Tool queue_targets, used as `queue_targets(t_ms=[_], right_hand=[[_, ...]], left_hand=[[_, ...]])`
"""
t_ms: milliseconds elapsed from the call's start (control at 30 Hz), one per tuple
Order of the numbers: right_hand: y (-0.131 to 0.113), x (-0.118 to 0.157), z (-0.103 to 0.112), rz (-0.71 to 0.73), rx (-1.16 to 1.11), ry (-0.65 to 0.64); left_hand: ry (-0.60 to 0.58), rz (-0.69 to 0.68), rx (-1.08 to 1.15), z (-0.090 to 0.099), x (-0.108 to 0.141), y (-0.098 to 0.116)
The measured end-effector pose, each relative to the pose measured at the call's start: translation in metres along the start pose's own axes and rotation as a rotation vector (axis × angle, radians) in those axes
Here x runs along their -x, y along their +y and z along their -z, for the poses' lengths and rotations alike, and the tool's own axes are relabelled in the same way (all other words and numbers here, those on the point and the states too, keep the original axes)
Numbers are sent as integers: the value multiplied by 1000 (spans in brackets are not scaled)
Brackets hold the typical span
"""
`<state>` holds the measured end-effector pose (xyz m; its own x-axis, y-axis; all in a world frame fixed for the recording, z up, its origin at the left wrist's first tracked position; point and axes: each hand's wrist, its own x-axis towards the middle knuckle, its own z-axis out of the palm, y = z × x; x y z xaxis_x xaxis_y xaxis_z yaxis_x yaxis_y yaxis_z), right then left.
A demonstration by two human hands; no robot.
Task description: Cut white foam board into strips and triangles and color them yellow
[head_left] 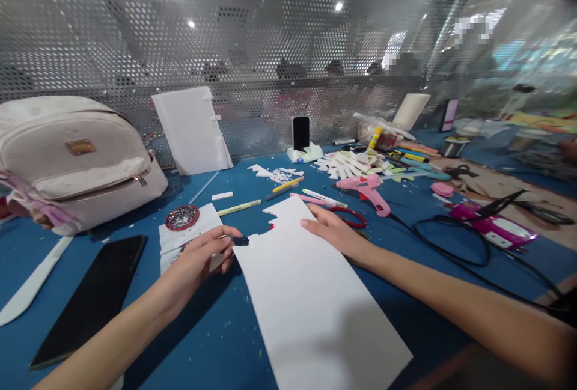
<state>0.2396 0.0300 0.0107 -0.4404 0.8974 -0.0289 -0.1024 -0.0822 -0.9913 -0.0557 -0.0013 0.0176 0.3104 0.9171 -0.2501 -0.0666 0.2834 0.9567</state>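
Observation:
My right hand (336,231) grips the far right edge of a white board (311,294), its thumb on top and the fingers mostly hidden beneath. The board looks like foam board or stiff card. Its far left corner is cut in a jagged, stepped outline. Just left of that corner is my left hand (207,252), its fingers loosely bent and apart. A small dark thing lies by its fingertips, too unclear to name. Behind the left wrist is a white sheet (169,246) bearing a round red-rimmed coaster (182,217).
A pink glue gun (367,191) and purple power strip (493,222) with black cables lie right. Beyond are pens (288,184), white offcuts (351,164) and a propped phone (300,133). Left are a backpack (76,161), a black tablet-like slab (90,300) and a white knife-shaped tool (36,282).

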Motion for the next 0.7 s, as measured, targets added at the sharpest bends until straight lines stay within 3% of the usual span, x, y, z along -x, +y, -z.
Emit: queue_targets(t_ms=[433,700], right_hand=[[4,1,0,-15,-30,71],[4,2,-1,19,-39,26]], left_hand=[[-92,1,-128,9,-4,5],[25,-99,-135,5,5,16]])
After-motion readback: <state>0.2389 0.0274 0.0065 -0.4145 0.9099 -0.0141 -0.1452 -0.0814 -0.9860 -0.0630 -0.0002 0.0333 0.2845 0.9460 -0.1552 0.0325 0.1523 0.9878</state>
